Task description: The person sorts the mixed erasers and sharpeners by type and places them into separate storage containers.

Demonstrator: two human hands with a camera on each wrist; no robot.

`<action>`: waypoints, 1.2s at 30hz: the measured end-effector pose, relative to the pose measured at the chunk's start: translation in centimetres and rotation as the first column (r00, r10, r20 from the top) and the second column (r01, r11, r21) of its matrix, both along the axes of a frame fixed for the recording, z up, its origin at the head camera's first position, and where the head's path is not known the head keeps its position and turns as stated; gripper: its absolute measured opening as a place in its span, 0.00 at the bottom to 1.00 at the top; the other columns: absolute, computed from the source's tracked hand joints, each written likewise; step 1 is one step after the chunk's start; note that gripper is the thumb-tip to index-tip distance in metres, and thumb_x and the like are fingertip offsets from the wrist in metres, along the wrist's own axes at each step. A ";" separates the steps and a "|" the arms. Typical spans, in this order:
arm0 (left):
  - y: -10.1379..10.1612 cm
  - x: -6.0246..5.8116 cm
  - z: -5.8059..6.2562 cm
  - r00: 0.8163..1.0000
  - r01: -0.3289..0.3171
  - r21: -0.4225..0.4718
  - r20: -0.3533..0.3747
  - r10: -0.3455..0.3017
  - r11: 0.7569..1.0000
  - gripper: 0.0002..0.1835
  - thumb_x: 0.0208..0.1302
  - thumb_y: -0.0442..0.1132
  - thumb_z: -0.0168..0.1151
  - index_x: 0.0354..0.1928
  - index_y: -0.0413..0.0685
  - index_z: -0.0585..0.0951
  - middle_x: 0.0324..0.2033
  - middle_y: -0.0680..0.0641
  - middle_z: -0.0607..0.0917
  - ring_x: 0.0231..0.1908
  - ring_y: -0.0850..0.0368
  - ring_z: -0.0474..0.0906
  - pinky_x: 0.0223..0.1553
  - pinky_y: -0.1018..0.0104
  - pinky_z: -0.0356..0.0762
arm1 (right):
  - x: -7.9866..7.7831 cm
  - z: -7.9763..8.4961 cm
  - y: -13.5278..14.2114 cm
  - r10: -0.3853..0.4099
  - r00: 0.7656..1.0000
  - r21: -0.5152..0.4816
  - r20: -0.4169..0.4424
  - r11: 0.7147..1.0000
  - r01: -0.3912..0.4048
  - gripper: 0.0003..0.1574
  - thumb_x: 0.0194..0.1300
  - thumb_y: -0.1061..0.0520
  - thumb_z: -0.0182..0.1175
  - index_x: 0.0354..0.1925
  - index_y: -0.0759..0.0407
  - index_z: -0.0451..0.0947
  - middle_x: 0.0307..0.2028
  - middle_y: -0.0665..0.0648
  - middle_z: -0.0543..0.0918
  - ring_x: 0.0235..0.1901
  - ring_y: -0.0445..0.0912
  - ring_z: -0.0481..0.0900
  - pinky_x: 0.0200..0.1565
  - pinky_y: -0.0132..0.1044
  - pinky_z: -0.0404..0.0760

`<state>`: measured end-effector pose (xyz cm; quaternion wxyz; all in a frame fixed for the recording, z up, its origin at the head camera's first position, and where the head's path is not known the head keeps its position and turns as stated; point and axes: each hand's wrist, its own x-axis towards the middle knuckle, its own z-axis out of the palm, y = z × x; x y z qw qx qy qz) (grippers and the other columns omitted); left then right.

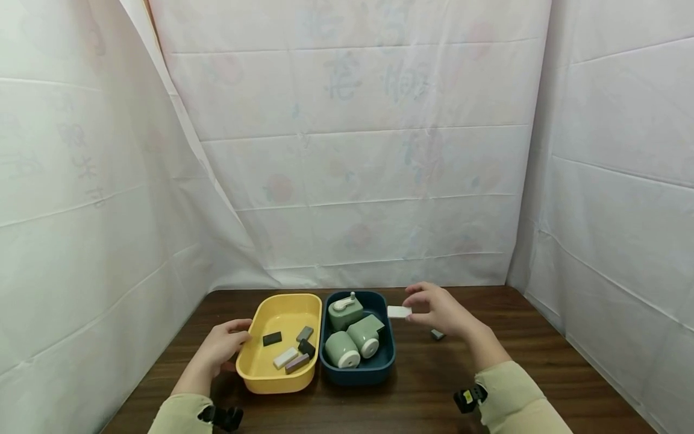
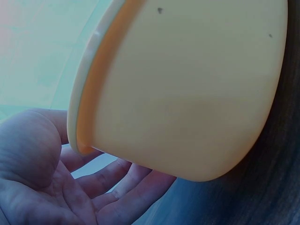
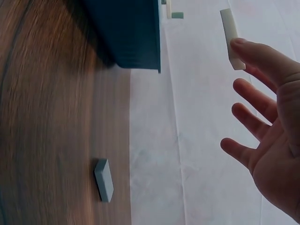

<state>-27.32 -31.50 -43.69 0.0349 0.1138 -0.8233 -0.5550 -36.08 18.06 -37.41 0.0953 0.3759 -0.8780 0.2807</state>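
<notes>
My right hand [image 1: 438,309] pinches a white block [image 1: 399,311] between thumb and fingers, close beside the right rim of the dark blue box [image 1: 358,377]. In the right wrist view the same white block [image 3: 230,40] is up off the table, the other fingers spread. Against the left side of the yellow box [image 1: 275,386] rests my left hand [image 1: 223,345], its fingers at the rim. The left wrist view has those fingers [image 2: 110,180] loosely extended, partly hidden behind the box wall. Small blocks lie in the yellow box, among them a black block [image 1: 272,339] and a purplish block [image 1: 297,363].
Several sage-green rounded objects [image 1: 341,349] with white parts fill the blue box, one topped by a crank-like handle [image 1: 344,303]. A grey block [image 1: 437,334] lies on the brown table [image 1: 423,392] under my right hand. White cloth [image 1: 352,181] hangs around the table.
</notes>
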 end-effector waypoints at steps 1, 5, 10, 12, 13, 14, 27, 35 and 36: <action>0.0 0.0 0.0 1.000 0.000 0.000 -0.002 0.000 1.000 0.27 0.73 0.38 0.55 0.71 0.38 0.70 0.58 0.28 0.77 0.45 0.42 0.85 0.30 0.47 0.87 | 0.0 0.1 -0.2 0.000 1.000 -0.003 -0.010 1.000 0.000 0.09 0.64 0.52 0.72 0.44 0.44 0.88 0.61 0.54 0.78 0.61 0.57 0.74 0.57 0.58 0.76; 0.1 0.0 0.2 1.000 0.003 0.007 -0.008 -0.003 1.000 0.27 0.73 0.37 0.54 0.71 0.38 0.69 0.58 0.27 0.77 0.45 0.41 0.85 0.30 0.47 0.87 | -0.1 0.4 -1.1 -0.002 0.999 -0.009 -0.048 1.000 0.002 0.09 0.63 0.53 0.73 0.43 0.45 0.88 0.60 0.55 0.79 0.60 0.57 0.74 0.58 0.59 0.75; 0.1 0.1 0.2 1.000 0.002 0.016 -0.007 -0.002 1.000 0.27 0.73 0.37 0.54 0.71 0.38 0.69 0.57 0.28 0.78 0.44 0.41 0.85 0.30 0.46 0.87 | -0.3 0.7 -2.3 -0.011 0.999 -0.027 -0.040 1.000 0.010 0.09 0.63 0.54 0.73 0.44 0.46 0.88 0.60 0.56 0.78 0.61 0.57 0.73 0.59 0.61 0.73; 0.1 0.1 0.3 1.000 0.002 0.023 -0.008 -0.002 1.000 0.27 0.73 0.37 0.54 0.71 0.38 0.69 0.57 0.28 0.78 0.44 0.41 0.85 0.30 0.46 0.87 | -0.3 0.8 -2.7 -0.017 0.999 -0.037 -0.030 0.999 0.016 0.10 0.63 0.53 0.73 0.44 0.46 0.88 0.61 0.56 0.78 0.61 0.57 0.72 0.60 0.61 0.73; 0.1 0.1 0.3 1.000 0.003 0.025 -0.009 -0.003 1.000 0.27 0.73 0.37 0.54 0.71 0.38 0.69 0.57 0.28 0.78 0.44 0.41 0.85 0.30 0.46 0.87 | -0.3 0.9 -2.9 -0.021 0.999 -0.039 -0.027 0.999 0.020 0.10 0.63 0.53 0.73 0.45 0.46 0.88 0.61 0.55 0.78 0.62 0.57 0.72 0.60 0.60 0.73; 0.1 0.1 0.3 1.000 0.006 0.024 -0.010 -0.006 1.000 0.27 0.73 0.37 0.54 0.71 0.37 0.69 0.57 0.28 0.78 0.44 0.41 0.85 0.30 0.46 0.87 | -0.4 1.0 -3.1 -0.026 0.999 -0.044 -0.022 0.999 0.025 0.11 0.63 0.53 0.73 0.45 0.46 0.88 0.61 0.55 0.77 0.62 0.57 0.72 0.60 0.60 0.73; 0.0 0.1 0.1 1.000 -0.004 0.010 -0.001 0.004 1.000 0.27 0.73 0.38 0.55 0.71 0.38 0.70 0.57 0.28 0.78 0.43 0.43 0.85 0.30 0.47 0.87 | -0.5 1.9 -6.4 -0.020 0.999 -0.039 -0.031 0.999 0.019 0.13 0.65 0.52 0.72 0.49 0.48 0.87 0.64 0.55 0.75 0.65 0.57 0.69 0.60 0.58 0.74; 0.0 0.1 -0.1 1.000 -0.002 0.010 0.000 0.002 1.000 0.27 0.72 0.37 0.55 0.71 0.38 0.70 0.56 0.29 0.79 0.42 0.44 0.86 0.30 0.47 0.87 | -0.5 2.3 -8.3 -0.015 0.999 -0.038 -0.042 0.999 0.014 0.13 0.65 0.53 0.71 0.48 0.49 0.87 0.64 0.55 0.75 0.66 0.58 0.68 0.61 0.57 0.74; 0.0 0.1 0.0 1.000 -0.002 0.010 0.001 0.002 1.000 0.27 0.72 0.37 0.55 0.71 0.38 0.70 0.55 0.29 0.79 0.42 0.44 0.86 0.30 0.47 0.87 | -0.5 2.3 -8.5 -0.017 0.999 -0.034 -0.044 0.999 0.016 0.13 0.65 0.52 0.71 0.49 0.49 0.87 0.64 0.55 0.75 0.66 0.57 0.67 0.61 0.57 0.74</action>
